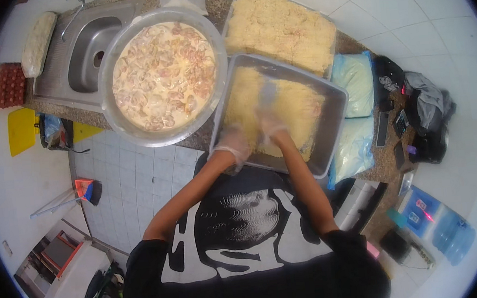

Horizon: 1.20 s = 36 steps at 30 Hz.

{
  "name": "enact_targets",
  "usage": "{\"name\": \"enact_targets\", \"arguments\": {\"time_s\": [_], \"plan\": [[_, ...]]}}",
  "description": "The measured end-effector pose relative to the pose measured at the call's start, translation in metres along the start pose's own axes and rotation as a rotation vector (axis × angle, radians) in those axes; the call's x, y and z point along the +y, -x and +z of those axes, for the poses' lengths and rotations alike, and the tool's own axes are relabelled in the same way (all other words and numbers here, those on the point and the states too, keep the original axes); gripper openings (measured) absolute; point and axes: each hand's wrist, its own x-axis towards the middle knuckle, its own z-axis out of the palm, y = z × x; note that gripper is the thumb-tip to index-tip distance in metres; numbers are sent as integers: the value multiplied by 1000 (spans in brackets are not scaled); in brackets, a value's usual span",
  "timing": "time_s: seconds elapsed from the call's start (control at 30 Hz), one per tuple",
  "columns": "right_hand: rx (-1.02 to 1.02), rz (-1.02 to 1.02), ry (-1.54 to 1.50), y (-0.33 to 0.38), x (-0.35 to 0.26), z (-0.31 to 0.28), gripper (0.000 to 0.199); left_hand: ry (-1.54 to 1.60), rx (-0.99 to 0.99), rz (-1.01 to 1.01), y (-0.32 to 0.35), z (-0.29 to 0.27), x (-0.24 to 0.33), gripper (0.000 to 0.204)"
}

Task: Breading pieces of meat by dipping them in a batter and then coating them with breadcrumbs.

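Note:
A grey plastic tub holds a bed of pale yellow crumbs, with a bare patch of its floor showing near the far side. In a clear plastic glove, my left hand is at the tub's near left corner, by the crumbs. My right hand, gloved too, reaches over the middle of the crumbs. Motion smears the fingers of both hands, so their grip is hidden. Left of the tub stands a wide metal bowl of raw meat pieces in creamy batter.
Behind the tub a tray of crumb-coated pieces stands against the tiled wall. Bags of pale crumbs lie along the tub's right side. A steel sink and egg trays are at the left. A water bottle stands lower right.

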Motion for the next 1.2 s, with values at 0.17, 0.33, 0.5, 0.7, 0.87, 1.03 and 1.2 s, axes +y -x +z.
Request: {"name": "enact_targets", "arguments": {"time_s": [0.17, 0.33, 0.5, 0.7, 0.87, 1.03, 1.2], "plan": [[207, -482, 476, -61, -31, 23, 32, 228, 319, -177, 38, -21, -3, 36], [234, -740, 534, -45, -19, 13, 30, 286, 411, -80, 45, -7, -12, 44], [347, -605, 745, -53, 3, 26, 56, 291, 385, -96, 32, -13, -14, 48], [-61, -373, 827, -79, 16, -2, 71, 229, 407, -42, 13, -21, -3, 46], [-603, -209, 677, -64, -2, -19, 67, 88, 264, -143, 8, -27, 4, 30], [-213, -346, 795, 13, 36, 7, 59, -137, 11, -87, 6, -9, 11, 23], [-142, -74, 759, 71, -6, -27, 35, -235, -124, -85, -2, 13, 1, 28]]}}
